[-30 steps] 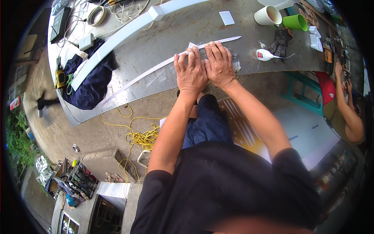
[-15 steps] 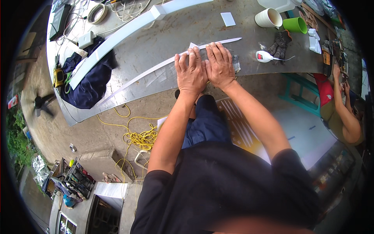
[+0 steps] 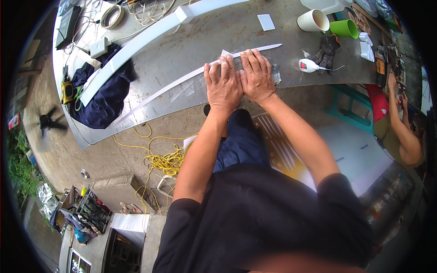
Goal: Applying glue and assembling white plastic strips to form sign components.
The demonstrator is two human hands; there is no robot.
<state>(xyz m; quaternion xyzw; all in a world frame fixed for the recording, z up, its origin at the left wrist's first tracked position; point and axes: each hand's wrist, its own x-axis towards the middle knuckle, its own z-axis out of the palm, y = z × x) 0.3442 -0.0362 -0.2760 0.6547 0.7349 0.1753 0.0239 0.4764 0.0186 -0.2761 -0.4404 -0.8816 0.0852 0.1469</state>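
Observation:
A long, narrow white strip (image 3: 182, 81) runs slantwise along the near part of the metal-topped table (image 3: 159, 63), its pointed far end to the right. Both hands bear on its middle, side by side with thumbs together. My left hand (image 3: 223, 84) has its fingers bent over the strip. Just right of it, my right hand (image 3: 257, 75) curls over the strip in the same way. A small white corner (image 3: 225, 53) pokes out beyond the left fingertips. What lies beneath the palms is hidden.
A wide white channel piece (image 3: 136, 41) partly covers dark blue cloth (image 3: 107, 98). At right are a white bottle with thin nozzle (image 3: 309, 66), a dark glove (image 3: 324, 53), a white cup (image 3: 313, 21) and a green cup (image 3: 344, 29). Yellow cord (image 3: 165, 162) lies below. Another person's arm (image 3: 403, 129) shows far right.
Both hands keep their place on the strip. The view has shifted very slightly, and the fan blades at left have turned.

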